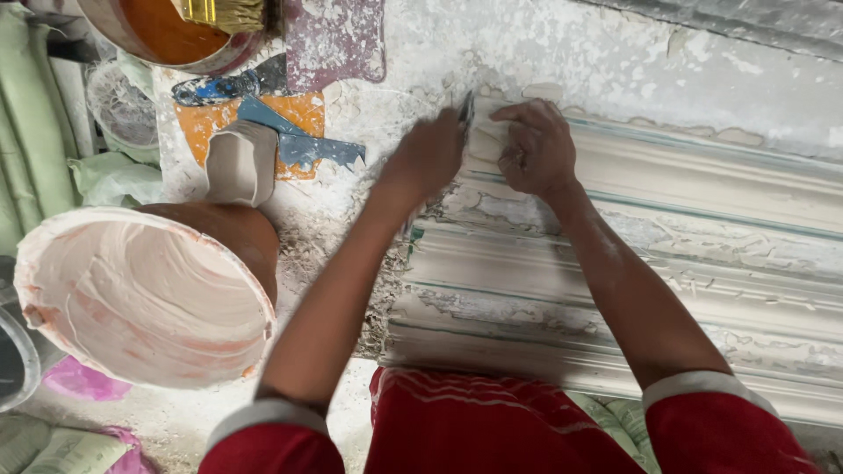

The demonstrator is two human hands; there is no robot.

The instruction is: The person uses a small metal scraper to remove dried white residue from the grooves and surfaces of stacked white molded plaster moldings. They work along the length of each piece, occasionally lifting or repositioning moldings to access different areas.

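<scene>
My left hand (pixel 428 156) is closed around a small dark scraper blade (pixel 466 111), whose tip stands at the upper left end of a long white plaster moulding (pixel 702 263). My right hand (pixel 537 145) rests on the moulding's top ridge just right of the blade, fingers curled and pressed onto the plaster. The moulding has several grooved ridges with thin teal lines and rough plaster flakes. Both forearms reach out from red sleeves with white cuffs.
A large orange bowl (pixel 140 298) coated inside with pale plaster stands at the left. Behind it lie a bent grey cup (pixel 240 162), blue trowels (pixel 299 140) on an orange pad, and another bowl with a brush (pixel 219 13). Crumbs litter the bench.
</scene>
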